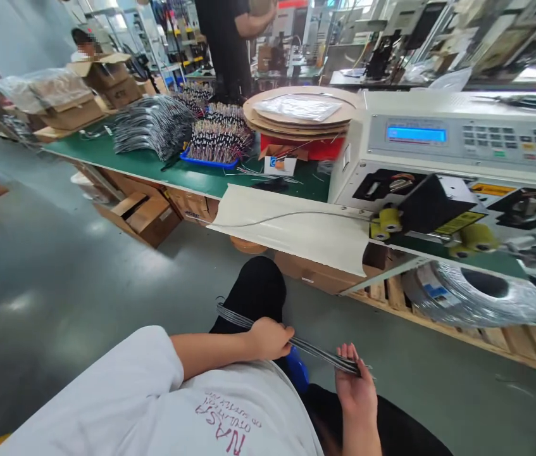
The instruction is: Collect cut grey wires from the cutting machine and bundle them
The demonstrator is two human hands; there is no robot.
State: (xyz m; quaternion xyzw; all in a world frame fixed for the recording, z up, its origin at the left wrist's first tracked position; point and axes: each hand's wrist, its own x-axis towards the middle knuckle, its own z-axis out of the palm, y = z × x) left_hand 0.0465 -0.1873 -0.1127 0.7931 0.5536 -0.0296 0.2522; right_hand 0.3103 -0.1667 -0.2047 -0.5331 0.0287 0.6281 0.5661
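Note:
A bundle of thin grey cables point(315, 350) lies slantwise across my lap, its far-left end over my left knee. Around its middle my left hand point(270, 339) is closed, knuckles up. My right hand point(355, 380) holds the bundle near its right end, palm up, with the thumb across the cables and the fingers underneath. Short cable tips stick out just past that thumb. Beyond my knees, a single grey cable point(291, 214) runs from the yellow rollers point(386, 223) of a wire-cutting machine point(443, 142) across a cream sheet point(291, 237).
On the green table point(130, 166) are a large pile of grey cables point(151, 126), a blue tray point(211, 163) of cut cables and stacked cardboard discs point(253, 117). Wrapped cable coils point(476, 297) rest on a pallet below. A person in black point(224, 44) stands behind the table.

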